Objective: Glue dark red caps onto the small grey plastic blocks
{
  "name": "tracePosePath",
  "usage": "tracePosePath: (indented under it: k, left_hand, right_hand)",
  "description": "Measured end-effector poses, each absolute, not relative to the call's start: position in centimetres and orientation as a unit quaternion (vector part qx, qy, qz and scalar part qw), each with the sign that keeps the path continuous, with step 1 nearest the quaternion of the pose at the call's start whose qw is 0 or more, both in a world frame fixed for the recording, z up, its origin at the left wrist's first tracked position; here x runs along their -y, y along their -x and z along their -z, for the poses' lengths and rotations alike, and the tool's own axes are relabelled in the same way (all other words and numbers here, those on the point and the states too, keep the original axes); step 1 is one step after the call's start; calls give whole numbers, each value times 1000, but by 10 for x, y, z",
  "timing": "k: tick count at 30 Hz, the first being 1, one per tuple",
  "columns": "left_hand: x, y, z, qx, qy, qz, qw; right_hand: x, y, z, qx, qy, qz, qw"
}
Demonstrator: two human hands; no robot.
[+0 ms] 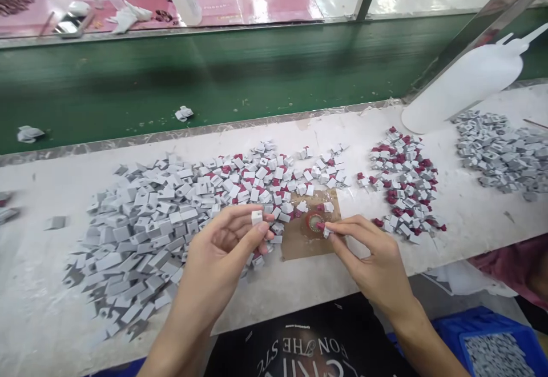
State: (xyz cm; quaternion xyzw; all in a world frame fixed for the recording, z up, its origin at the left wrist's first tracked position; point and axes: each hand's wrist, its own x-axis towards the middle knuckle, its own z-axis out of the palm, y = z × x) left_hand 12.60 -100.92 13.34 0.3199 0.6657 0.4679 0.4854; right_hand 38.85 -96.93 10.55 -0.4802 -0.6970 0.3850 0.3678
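Observation:
My left hand (233, 234) pinches a small light grey plastic block (256, 217) between thumb and fingers, over the edge of a large heap of grey blocks (149, 223). In my right hand (368, 251), thumb and forefinger close on a small grey piece with a dark red part (326, 229). That piece is held above a small round red-rimmed dish (314, 222), which sits on a brown cardboard sheet (295, 245). Grey blocks with dark red parts (257, 177) lie behind my hands, and a second pile of red-and-grey pieces (405, 183) lies to the right.
A white squeeze bottle (466, 85) leans at the right by a metal post. Further right is another grey pile (505, 151). A green conveyor belt (257, 74) runs behind the table. Below right stands a blue crate (449, 331) of grey parts.

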Motion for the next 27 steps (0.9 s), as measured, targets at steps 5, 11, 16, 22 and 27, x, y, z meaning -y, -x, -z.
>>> tracePosePath:
  k: [5, 11, 16, 22, 27]
  left_hand:
    - [993, -146, -137, -611, -366, -481, 511]
    - [967, -173, -132, -506, -346, -482, 626]
    - [957, -180, -128, -467, -320, -466, 680]
    - [956, -180, -124, -460, -334, -454, 686]
    - [956, -180, -128, -457, -354, -450, 680]
  right_hand:
    - [963, -390, -110, 584, 476, -516, 407]
    - [951, -388, -110, 440, 405, -639, 484]
    - [948, -389, -112, 451, 401, -643, 472]
    - [948, -391, -112, 471, 410, -629, 463]
    - [948, -394, -118, 523, 424, -601, 431]
